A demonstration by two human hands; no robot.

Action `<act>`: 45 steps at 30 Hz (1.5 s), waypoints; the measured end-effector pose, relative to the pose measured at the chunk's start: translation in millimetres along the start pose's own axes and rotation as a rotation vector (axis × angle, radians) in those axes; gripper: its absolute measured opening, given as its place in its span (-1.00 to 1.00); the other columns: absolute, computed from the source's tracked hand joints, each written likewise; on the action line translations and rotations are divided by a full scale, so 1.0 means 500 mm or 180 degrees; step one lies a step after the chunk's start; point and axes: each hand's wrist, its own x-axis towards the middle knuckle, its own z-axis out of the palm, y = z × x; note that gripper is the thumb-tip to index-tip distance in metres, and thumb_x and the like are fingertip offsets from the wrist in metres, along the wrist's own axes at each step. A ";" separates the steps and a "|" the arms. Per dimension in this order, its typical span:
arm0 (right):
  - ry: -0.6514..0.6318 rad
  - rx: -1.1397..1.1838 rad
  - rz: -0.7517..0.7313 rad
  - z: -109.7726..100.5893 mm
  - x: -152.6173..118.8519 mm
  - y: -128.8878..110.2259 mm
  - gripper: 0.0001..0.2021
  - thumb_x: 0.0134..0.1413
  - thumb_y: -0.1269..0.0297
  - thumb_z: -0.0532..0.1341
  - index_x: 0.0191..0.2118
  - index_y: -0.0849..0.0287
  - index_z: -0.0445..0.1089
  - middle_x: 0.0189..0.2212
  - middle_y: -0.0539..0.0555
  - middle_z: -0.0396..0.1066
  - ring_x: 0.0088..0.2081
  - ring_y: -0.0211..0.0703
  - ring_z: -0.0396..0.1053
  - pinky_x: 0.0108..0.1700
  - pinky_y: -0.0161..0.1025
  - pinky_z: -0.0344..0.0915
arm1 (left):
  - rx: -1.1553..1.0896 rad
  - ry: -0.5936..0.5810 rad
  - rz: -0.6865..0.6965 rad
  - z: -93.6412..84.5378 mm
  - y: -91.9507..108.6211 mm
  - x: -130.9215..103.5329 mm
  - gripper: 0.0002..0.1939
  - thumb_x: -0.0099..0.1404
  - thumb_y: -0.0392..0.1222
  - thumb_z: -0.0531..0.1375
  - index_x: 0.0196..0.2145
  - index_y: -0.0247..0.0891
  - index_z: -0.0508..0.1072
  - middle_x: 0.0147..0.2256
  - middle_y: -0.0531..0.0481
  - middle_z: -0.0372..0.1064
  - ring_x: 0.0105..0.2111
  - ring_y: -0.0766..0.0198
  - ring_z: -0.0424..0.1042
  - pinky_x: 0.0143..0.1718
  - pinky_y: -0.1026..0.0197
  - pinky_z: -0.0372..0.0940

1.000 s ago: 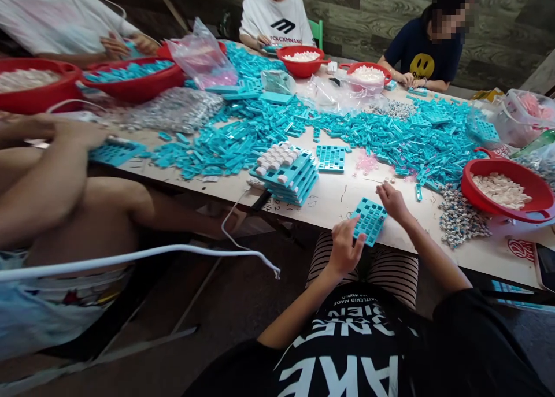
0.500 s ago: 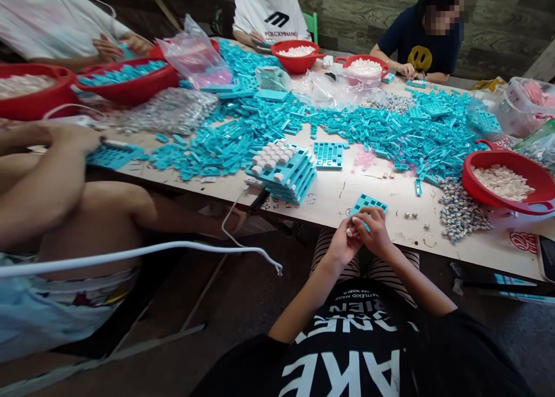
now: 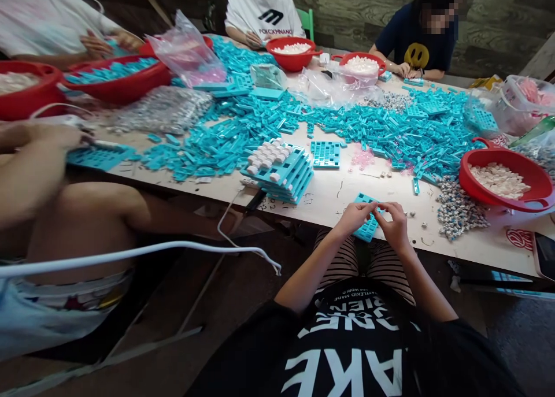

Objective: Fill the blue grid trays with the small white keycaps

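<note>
The right grip (image 3: 393, 223) has joined the left grip (image 3: 354, 218).

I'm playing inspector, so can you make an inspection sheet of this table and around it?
Surface: pale table with dark marks.
Job's things: blue grid plate beneath the hands; stack of similar plates to its left, white caps on top.
Clutter: loose blue pieces heaped across the table; switch-like parts beside a red bowl of pale pieces.
Hands: left hand and right hand, fingertips close together over the plate; whether they pinch anything, cannot tell.
Cables: thick white cable at left; thin white cable hanging by the table edge.
Surroundings: co-workers seated around; wood-patterned wall behind.
</note>
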 end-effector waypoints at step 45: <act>-0.1423 -0.0232 0.0904 -0.008 0.001 0.089 -0.94 -0.09 0.40 0.23 -0.43 0.24 0.32 -0.59 -0.15 0.21 -0.50 -0.41 0.16 -0.44 -0.46 0.07 | 0.5159 -0.0818 0.0822 0.032 -0.026 -0.021 -0.54 0.36 -0.17 -0.12 0.21 -0.05 0.08 -0.23 -0.11 0.48 -0.33 0.08 0.47 -0.41 0.18 0.25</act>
